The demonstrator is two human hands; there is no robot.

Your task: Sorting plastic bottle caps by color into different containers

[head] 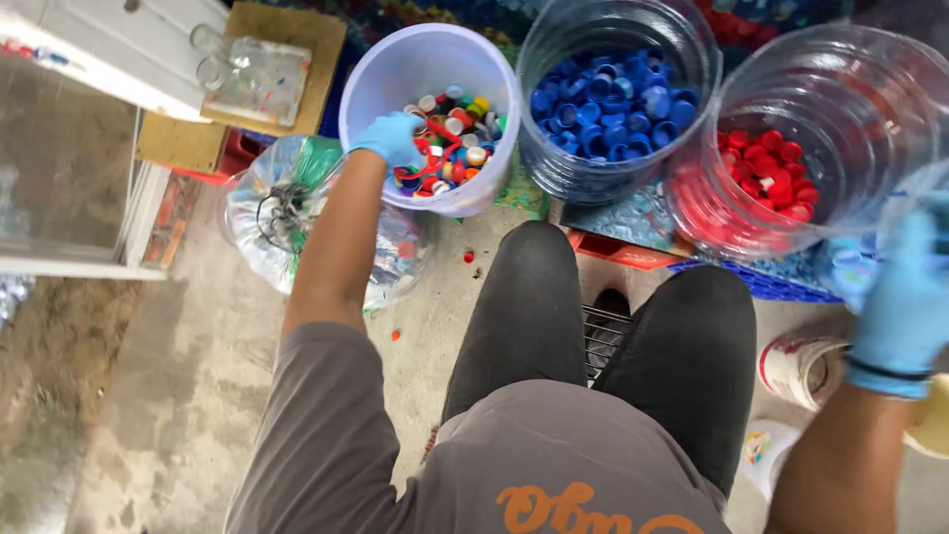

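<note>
Left hand (392, 138) in upright bucket (395, 69), mixed caps (457, 124)

A recycling sorting yard: tubs of colour-sorted bottle caps (611, 104) on concrete floor (188, 376).

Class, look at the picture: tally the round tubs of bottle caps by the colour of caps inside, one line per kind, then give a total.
Tub of mixed-colour caps, with the left hand in it: 1
Tub of blue caps: 1
Tub of red caps: 1
Total: 3 tubs
</note>
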